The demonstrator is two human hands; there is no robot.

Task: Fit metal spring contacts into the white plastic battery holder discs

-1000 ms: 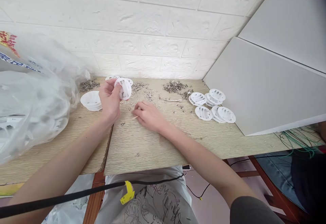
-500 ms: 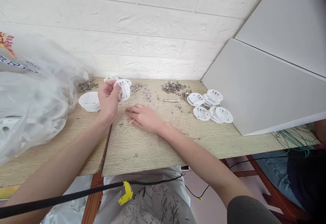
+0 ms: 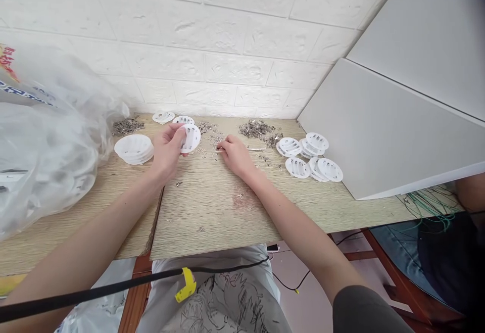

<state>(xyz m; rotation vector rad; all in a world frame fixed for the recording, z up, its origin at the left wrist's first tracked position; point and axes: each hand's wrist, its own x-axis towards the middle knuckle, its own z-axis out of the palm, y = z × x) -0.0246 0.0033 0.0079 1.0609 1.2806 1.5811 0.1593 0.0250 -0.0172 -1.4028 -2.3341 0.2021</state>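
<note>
My left hand [image 3: 166,150] grips a round white slotted plastic disc [image 3: 190,138], held tilted just above the wooden table [image 3: 212,206]. My right hand [image 3: 235,153] rests on the table to the right of the disc, its fingers curled together in a pinch over small scattered metal pieces [image 3: 212,141]; a thin stick shows at its fingertips. What the pinch holds is too small to name. A stack of white discs [image 3: 134,149] lies left of my left hand.
Several finished white discs [image 3: 308,154] lie at the right, beside a large white panel [image 3: 386,131]. Heaps of metal bits [image 3: 257,129] sit by the wall. A bulky clear plastic bag [image 3: 49,136] fills the left. A black cable with a yellow tag [image 3: 184,283] crosses below the table edge.
My right hand moved away from me and to the right, towards the metal pieces. My left hand lowered and tilted the disc closer to the table.
</note>
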